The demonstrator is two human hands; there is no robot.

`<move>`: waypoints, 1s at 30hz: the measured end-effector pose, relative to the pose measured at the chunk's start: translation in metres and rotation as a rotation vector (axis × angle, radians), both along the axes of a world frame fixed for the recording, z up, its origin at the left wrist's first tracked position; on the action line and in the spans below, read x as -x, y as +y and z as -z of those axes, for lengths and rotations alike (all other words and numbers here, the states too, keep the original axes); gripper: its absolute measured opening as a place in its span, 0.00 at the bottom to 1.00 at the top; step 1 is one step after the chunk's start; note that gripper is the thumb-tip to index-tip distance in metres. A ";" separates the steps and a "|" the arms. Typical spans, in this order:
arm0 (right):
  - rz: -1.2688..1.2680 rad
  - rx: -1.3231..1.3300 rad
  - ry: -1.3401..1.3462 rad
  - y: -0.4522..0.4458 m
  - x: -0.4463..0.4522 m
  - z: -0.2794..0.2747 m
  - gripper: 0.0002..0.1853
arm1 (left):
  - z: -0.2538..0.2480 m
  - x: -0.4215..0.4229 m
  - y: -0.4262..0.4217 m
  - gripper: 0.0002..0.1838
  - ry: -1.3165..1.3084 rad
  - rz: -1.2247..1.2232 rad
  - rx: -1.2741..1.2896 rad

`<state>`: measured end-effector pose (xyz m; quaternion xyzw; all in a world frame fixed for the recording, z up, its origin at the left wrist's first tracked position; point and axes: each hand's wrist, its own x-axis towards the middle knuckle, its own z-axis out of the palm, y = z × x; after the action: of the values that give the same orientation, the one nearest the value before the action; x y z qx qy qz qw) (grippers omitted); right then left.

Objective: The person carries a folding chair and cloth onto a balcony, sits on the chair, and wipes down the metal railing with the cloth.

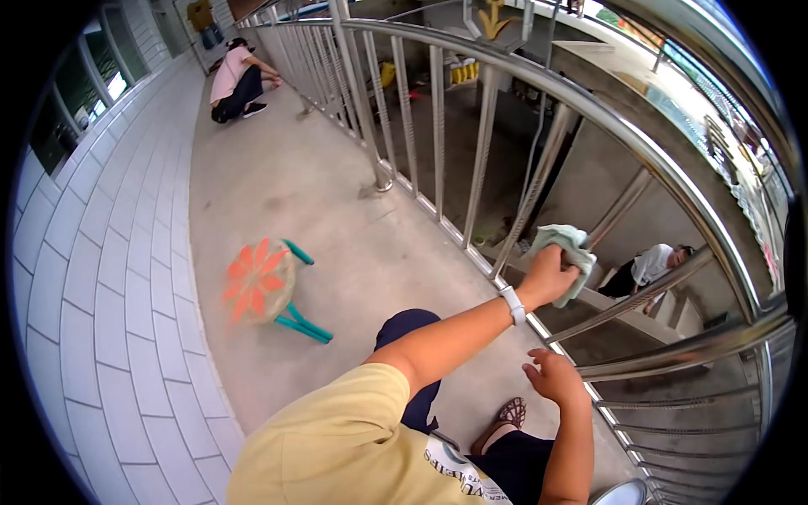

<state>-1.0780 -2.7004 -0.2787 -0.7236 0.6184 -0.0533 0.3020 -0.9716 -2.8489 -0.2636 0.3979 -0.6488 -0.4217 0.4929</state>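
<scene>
- Right here at the railing (481,151), the pale green cloth (574,241) is bunched up against one of its slim metal bars; whether it goes all the way round, I can't tell.
- My left hand (549,279) has that cloth, fingers curled in and closed on it, arm stretched right out to the railing, white-banded watch (512,305) on the wrist.
- And my right hand (557,377)! Nearer my body, close to the railing's foot, fingers loosely bent and parted, nothing in their hold.
- Down on my side of the railing, there's my foot in a dark strappy sandal (510,415), and near the railing's base a round metal rim (623,494) peeks in, mostly cut off.
- Across the walkway, well apart from the railing, sits a stool (268,282), orange-red petals on its seat, green legs showing.
- Beyond the railing, lower down, a person in a white top (652,265) leans over.
- Further along, a person in a pink top (229,80) crouches beside the railing, arms reaching to its bars.
- And opposite the railing, the white brick wall (109,252) runs the walkway's length.
</scene>
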 end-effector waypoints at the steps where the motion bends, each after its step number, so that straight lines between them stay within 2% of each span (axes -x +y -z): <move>1: 0.004 0.011 -0.010 0.000 -0.001 -0.001 0.18 | -0.002 -0.001 0.000 0.19 0.043 0.006 0.028; 4: -0.058 0.070 -0.007 -0.001 0.003 0.005 0.18 | -0.006 0.001 0.001 0.16 0.071 -0.060 0.155; 6: -0.076 0.077 0.009 -0.002 0.004 0.006 0.16 | -0.014 0.000 0.001 0.15 0.029 0.004 0.127; 8: -0.072 0.128 0.001 -0.001 0.005 0.015 0.16 | 0.000 0.005 -0.010 0.17 0.015 0.015 0.159; 11: -0.066 0.116 0.056 0.002 0.005 0.015 0.13 | -0.015 0.004 -0.005 0.16 -0.105 0.002 0.239; 12: -0.071 0.001 0.077 0.001 0.005 0.010 0.16 | -0.015 0.002 -0.006 0.15 -0.232 -0.021 0.290; 14: -0.057 -0.007 0.061 0.005 0.006 0.005 0.14 | 0.007 0.006 -0.021 0.17 -0.082 0.048 0.076; 16: -0.019 -0.017 0.070 0.010 0.009 -0.003 0.13 | -0.006 0.012 -0.011 0.18 0.103 0.129 0.061; 19: -0.019 0.017 0.035 0.016 0.012 -0.005 0.13 | -0.009 0.018 -0.006 0.16 0.151 0.107 0.098; 24: -0.011 -0.001 0.059 0.021 0.016 -0.006 0.13 | 0.002 0.021 -0.012 0.14 -0.014 0.031 0.150; 26: -0.021 -0.018 0.065 0.021 0.017 -0.008 0.13 | 0.012 0.023 -0.016 0.15 -0.108 -0.033 0.278; 30: -0.012 0.009 0.051 0.020 0.014 -0.006 0.13 | 0.042 0.032 -0.019 0.16 -0.063 -0.060 0.377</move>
<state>-1.0919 -2.6809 -0.2725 -0.7297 0.6214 -0.0357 0.2832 -1.0040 -2.8679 -0.3060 0.3306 -0.7192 -0.2651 0.5506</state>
